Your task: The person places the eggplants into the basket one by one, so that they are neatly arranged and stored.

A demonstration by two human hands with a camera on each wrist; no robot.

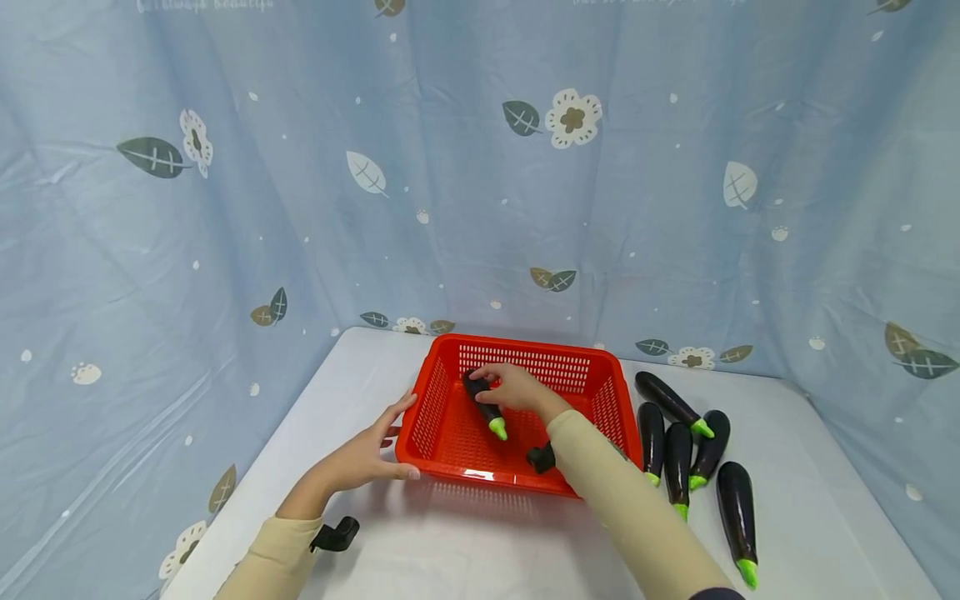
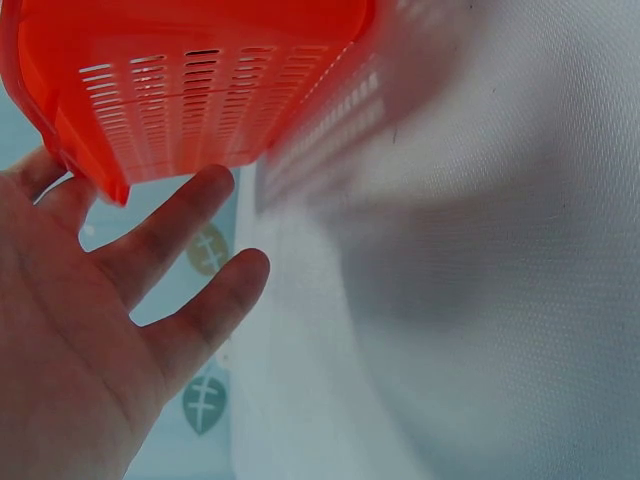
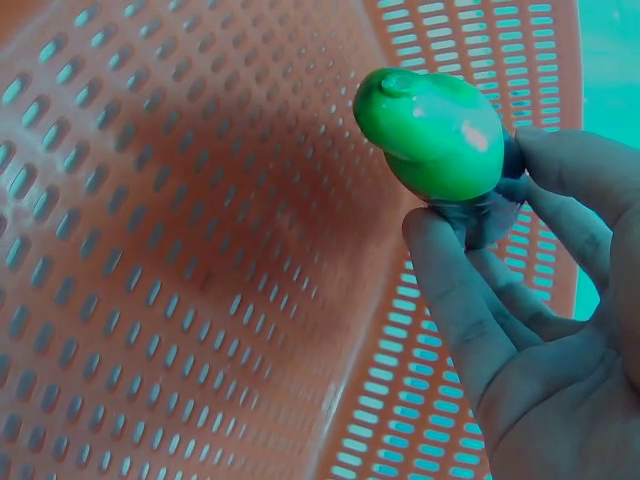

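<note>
A red perforated basket stands on the white table. My right hand reaches into it and holds a dark purple eggplant with a green stem end. In the right wrist view the fingers curl round that eggplant above the basket's mesh floor. My left hand lies against the basket's left front corner with straight fingers. The left wrist view shows its fingers spread beside the basket wall.
Several more eggplants lie on the table right of the basket, one nearest the front edge. A blue curtain with leaf prints closes off the back and sides. Black wrist mounts show on both arms.
</note>
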